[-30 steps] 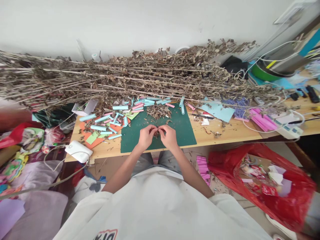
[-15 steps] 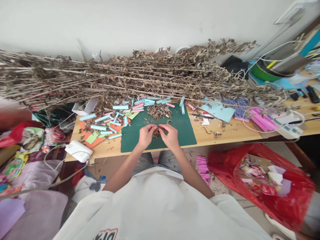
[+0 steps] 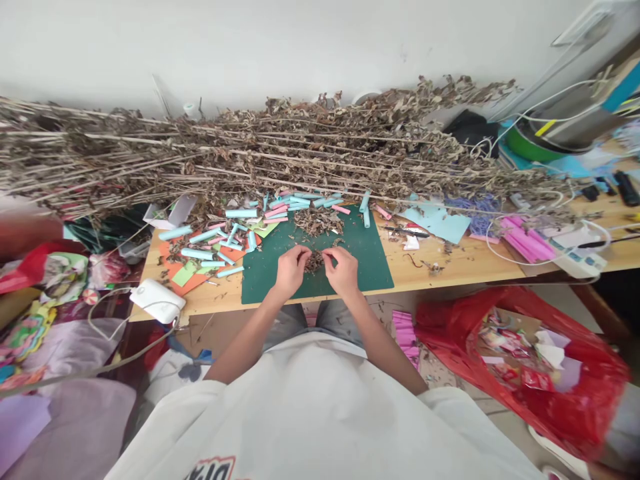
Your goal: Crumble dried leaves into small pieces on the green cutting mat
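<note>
My left hand (image 3: 291, 269) and my right hand (image 3: 343, 267) sit close together over the green cutting mat (image 3: 370, 260). Both have their fingers curled in a pinch around a small clump of dried brown leaves (image 3: 315, 260) held between them. A loose pile of crumbled leaves (image 3: 317, 222) lies on the mat just beyond my hands. Further back, a long heap of dried stalks (image 3: 250, 150) stretches across the whole table.
Rolled blue and pink paper tubes (image 3: 220, 237) and coloured paper scraps lie left of the mat. A white device with a cable (image 3: 157, 301) sits at the wooden table's (image 3: 450, 263) left corner. A red plastic bag (image 3: 540, 373) of scraps stands on the floor to the right. Pink strips (image 3: 525, 239) lie far right.
My hands have drawn slightly apart and shifted a little up the mat; the leaf clump between them shows more.
</note>
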Demonstrator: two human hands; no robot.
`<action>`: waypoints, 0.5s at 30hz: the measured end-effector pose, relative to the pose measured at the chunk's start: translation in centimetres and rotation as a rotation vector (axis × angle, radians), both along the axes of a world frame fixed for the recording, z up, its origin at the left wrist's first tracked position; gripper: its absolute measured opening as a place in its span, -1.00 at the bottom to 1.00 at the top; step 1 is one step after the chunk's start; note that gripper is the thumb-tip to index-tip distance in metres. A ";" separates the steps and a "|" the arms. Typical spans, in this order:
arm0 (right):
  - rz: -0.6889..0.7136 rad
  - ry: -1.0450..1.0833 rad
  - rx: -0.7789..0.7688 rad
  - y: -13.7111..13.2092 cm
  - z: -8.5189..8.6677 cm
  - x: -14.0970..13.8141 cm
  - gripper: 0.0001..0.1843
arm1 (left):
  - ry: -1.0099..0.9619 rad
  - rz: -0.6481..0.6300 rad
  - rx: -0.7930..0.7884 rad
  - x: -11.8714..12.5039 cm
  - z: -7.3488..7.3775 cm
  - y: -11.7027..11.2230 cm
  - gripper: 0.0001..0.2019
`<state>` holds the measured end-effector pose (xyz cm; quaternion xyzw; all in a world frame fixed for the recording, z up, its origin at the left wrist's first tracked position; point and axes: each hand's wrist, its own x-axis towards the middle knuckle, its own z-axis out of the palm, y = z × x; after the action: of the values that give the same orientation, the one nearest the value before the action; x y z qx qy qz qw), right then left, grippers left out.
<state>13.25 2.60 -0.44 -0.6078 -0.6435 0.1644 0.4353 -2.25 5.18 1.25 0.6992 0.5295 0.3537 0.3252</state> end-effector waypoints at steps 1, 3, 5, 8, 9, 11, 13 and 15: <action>0.012 -0.009 -0.009 0.1 -0.1 0.1 -0.81 | 0.025 -0.016 0.044 -0.1 -0.2 0.1 -0.86; 0.037 -0.034 -0.034 0.3 -0.4 0.2 -0.79 | 0.063 -0.052 0.110 -0.3 -0.6 0.2 -0.88; 0.049 -0.051 -0.055 0.4 -0.6 0.3 -0.75 | 0.101 -0.084 0.164 -0.4 -1.0 0.2 -0.85; 0.054 -0.057 -0.058 0.5 -0.7 0.5 -0.73 | 0.147 -0.106 0.233 -0.4 -1.5 0.0 -0.83; 0.053 -0.067 -0.057 0.5 -0.7 0.6 -0.74 | 0.158 -0.109 0.246 -0.4 -1.6 -0.1 -0.83; 0.055 -0.087 -0.062 0.7 -0.7 1.0 -0.77 | 0.165 -0.110 0.252 -0.5 -1.7 -0.2 -0.82; 0.054 -0.085 -0.067 0.8 -0.7 1.4 -0.80 | 0.159 -0.101 0.247 -0.5 -1.7 -0.2 -0.81; 0.042 -0.057 -0.064 1.0 -0.7 1.7 -0.82 | 0.138 -0.084 0.247 -0.7 -1.6 -0.1 -0.78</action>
<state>14.97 3.60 -1.12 -0.6123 -0.6627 0.1764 0.3935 -2.93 5.05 -0.38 0.7782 0.4732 0.3531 0.2140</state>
